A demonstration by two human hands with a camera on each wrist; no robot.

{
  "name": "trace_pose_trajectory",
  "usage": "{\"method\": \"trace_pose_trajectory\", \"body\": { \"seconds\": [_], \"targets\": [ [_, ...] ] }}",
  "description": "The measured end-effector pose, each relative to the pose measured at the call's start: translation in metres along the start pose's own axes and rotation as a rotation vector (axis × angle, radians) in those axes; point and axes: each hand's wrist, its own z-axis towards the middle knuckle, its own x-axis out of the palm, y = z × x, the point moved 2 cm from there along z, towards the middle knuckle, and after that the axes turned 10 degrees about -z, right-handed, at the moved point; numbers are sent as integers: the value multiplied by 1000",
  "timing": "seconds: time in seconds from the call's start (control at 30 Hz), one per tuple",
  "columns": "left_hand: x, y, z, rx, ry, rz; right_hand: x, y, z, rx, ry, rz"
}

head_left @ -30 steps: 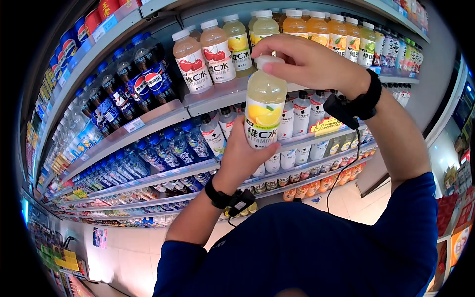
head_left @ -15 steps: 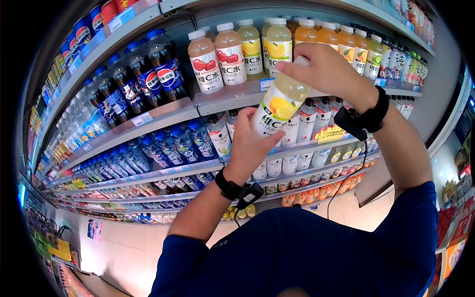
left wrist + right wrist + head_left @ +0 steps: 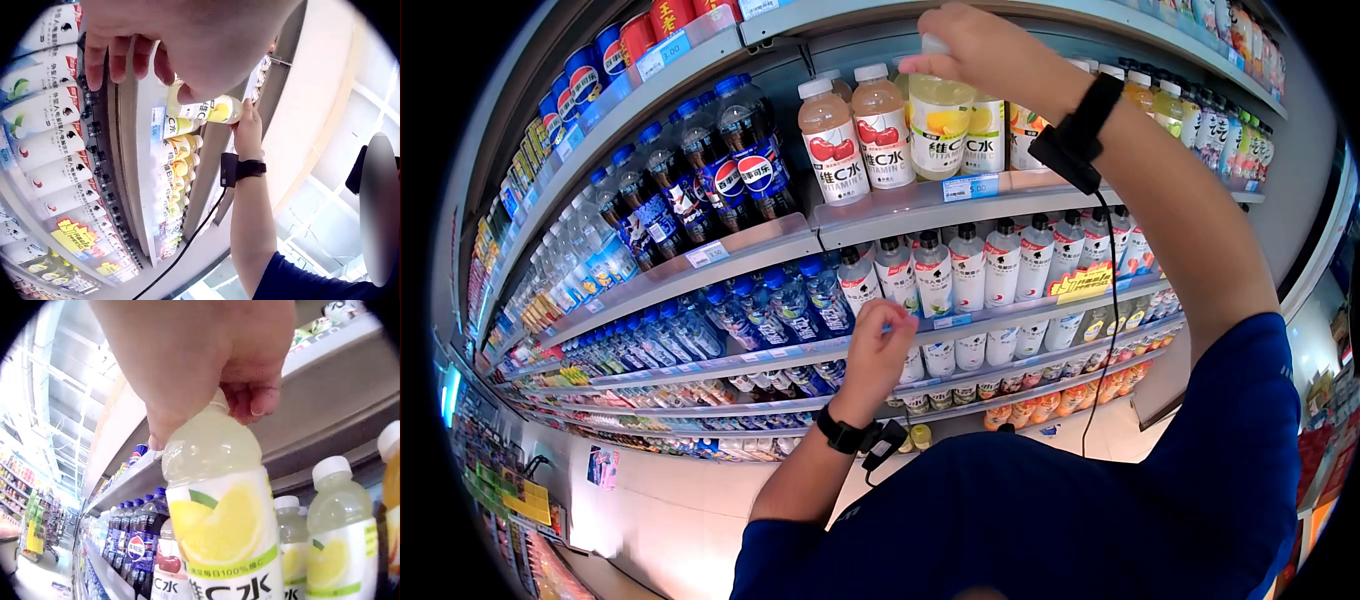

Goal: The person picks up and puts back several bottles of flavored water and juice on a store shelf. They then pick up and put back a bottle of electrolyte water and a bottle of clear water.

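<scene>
My right hand (image 3: 990, 48) grips a bottle of pale yellow lemon vitamin drink (image 3: 940, 125) by its white cap and neck. In the head view this bottle stands upright at the shelf front, overlapping the lemon bottles behind. Seen from the right wrist, the same lemon drink bottle (image 3: 222, 506) fills the middle, with a cherry bottle (image 3: 167, 565) to its left and another lemon bottle (image 3: 337, 531) to its right. My left hand (image 3: 880, 345) holds nothing, its fingers loosely curled in front of the white-labelled bottles one shelf lower. The left wrist view shows those fingers (image 3: 142, 56) hanging relaxed.
Dark cola bottles (image 3: 750, 150) stand left of the cherry drinks (image 3: 832, 150). A price tag (image 3: 970, 187) sits on the shelf edge below the lemon bottles. White-labelled bottles (image 3: 1000, 260) line the lower shelf. A black cable (image 3: 1108, 330) hangs from the right wrist camera.
The lemon drink bottle went from upright in both hands, through a tilt, up to the shelf in my right hand. My left hand has let go of its base and stays lower down.
</scene>
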Motion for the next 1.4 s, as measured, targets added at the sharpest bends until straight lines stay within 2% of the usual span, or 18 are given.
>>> {"method": "trace_pose_trajectory", "body": {
  "seconds": [0.03, 0.1, 0.13, 0.2, 0.27, 0.37, 0.4, 0.43, 0.63, 0.7, 0.77, 0.83, 0.93, 1.07, 1.13, 1.27, 1.4],
  "targets": [
    [-7, 4, -3, 1, 2, 3, 8, -4, 2, -33, -18, 3],
    [-23, 12, -8, -115, -7, 34, 23, -12, 10, -68, -43, 1],
    [-20, 6, -11, -172, -42, -97, 30, -16, 16, -50, -62, 12],
    [-21, 2, -15, -198, -48, -159, 34, -22, 24, -29, -86, 17],
    [-26, 6, -20, -222, -41, -249, 37, -27, 32, 25, 188, -23],
    [-30, 8, -24, -267, -23, -261, 61, -37, 32, 39, 165, -36],
    [-30, 6, -26, -290, -34, -260, 58, -35, 32, 56, 247, -12],
    [-32, 8, -27, -291, -34, -261, 60, -33, 31, 57, 248, -11],
    [-40, 13, -33, -338, 54, -148, 76, -30, 22, 22, 273, -214],
    [-41, 12, -37, -404, 17, -268, 82, -30, 22, 52, 253, -240],
    [-45, 18, -39, -402, 47, -272, 83, -33, 19, 70, 229, -223],
    [-45, 22, -42, -419, 36, -360, 81, -41, 12, 189, 78, -68],
    [-52, 36, -45, -417, 33, -433, 67, -65, 6, 237, 74, -215],
    [-42, 34, -43, -428, 9, -521, 55, -69, -8, 315, 219, -293],
    [-42, 38, -40, -439, 71, -486, 60, -72, -11, 296, 219, -263],
    [-32, 32, -34, -525, 65, -562, 71, -78, -20, 281, 186, -263],
    [-27, 29, -29, -535, 112, -511, 49, -72, -33, 285, 245, -193]
  ]
}}
